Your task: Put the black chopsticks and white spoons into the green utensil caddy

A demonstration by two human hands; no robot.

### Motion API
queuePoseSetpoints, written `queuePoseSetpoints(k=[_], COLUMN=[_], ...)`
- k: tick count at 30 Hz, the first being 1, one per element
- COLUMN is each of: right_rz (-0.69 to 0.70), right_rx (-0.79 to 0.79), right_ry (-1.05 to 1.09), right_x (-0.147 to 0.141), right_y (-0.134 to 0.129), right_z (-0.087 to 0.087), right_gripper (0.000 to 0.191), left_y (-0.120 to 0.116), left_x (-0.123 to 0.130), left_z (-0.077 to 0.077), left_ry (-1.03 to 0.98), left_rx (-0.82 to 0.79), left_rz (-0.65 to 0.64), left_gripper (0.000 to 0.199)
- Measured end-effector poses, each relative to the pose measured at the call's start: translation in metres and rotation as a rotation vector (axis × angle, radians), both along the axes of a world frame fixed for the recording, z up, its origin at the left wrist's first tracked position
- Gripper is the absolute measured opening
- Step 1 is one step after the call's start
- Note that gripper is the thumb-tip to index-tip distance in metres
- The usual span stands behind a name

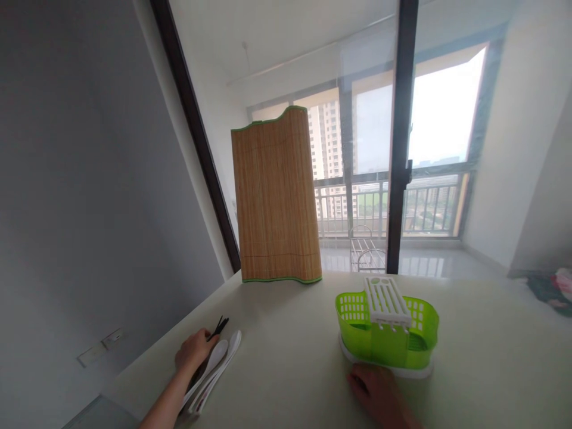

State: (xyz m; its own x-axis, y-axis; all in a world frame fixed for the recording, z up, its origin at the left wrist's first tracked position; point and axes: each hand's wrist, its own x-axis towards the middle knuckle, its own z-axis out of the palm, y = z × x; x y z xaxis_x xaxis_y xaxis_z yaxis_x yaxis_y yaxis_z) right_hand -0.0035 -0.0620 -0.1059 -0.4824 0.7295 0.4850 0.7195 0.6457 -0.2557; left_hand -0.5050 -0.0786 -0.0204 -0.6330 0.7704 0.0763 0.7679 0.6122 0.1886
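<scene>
At the table's left side, my left hand is closed around a few thin black chopsticks, whose ends poke out past my fingers. Two white spoons lie beside that hand, partly along my forearm. My right hand rests on the table with its fingers curled, nothing visible in them. Just beyond it stands a bright green utensil basket on a white base, with a slotted white rack across its top. My right hand is close against the near edge of this base.
A bamboo mat with green edging stands upright at the back of the white table. Behind it are a dark-framed glass sliding door and a metal rack. A grey wall borders the left side.
</scene>
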Motion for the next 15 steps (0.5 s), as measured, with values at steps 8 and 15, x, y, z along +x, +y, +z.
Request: queuePoseSetpoints(k=[8,15], right_rz=[-0.018,-0.130], right_rx=[0.026,0.207], right_ry=[0.029,0.175], right_x=[-0.001,-0.007], right_y=[-0.001,0.001], right_z=[0.004,0.000], right_gripper=[0.019,0.021], left_y=[0.024,-0.006], left_x=[0.088,0.343], left_z=[0.046,0.062], left_ry=[0.179,0.296], left_rx=[0.393,0.735], left_rz=[-0.205,-1.355], left_gripper=[0.042,0.024])
